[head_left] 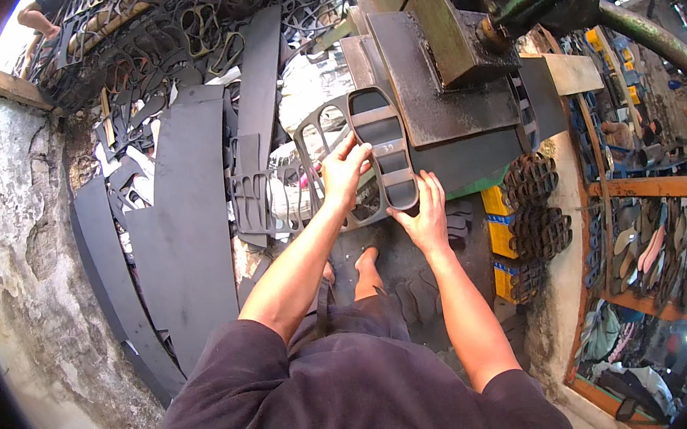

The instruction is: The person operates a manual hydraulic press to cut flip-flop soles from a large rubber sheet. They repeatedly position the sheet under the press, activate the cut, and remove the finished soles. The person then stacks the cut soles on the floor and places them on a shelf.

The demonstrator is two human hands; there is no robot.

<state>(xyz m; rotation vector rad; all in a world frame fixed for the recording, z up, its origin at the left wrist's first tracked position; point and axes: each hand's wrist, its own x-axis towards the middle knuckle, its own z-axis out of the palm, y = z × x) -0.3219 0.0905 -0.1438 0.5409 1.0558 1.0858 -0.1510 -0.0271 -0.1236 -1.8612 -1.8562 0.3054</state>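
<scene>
A sole-shaped metal cutting die (pixel 392 147) with several crossbars lies in front of me, tilted a little, on the near left side of the press. My left hand (pixel 343 173) is closed at its left edge, next to a black rubber sheet with sole-shaped cutouts (pixel 302 148). Around the die's near end my right hand (pixel 427 219) is closed, thumb at the lower left and fingers along the right side. What lies under the die is partly hidden. Just beyond it stands the press's heavy metal plate (pixel 441 114).
A thick press arm (pixel 649 40) reaches out at the upper right. Long black rubber sheets (pixel 184 230) lean at the left beside a peeling wall (pixel 21 221). Yellow crates (pixel 501 236) with sole-shaped dies stand at the right, near shelves of soles (pixel 653 247). Cut-out scraps (pixel 155 63) pile up at the back.
</scene>
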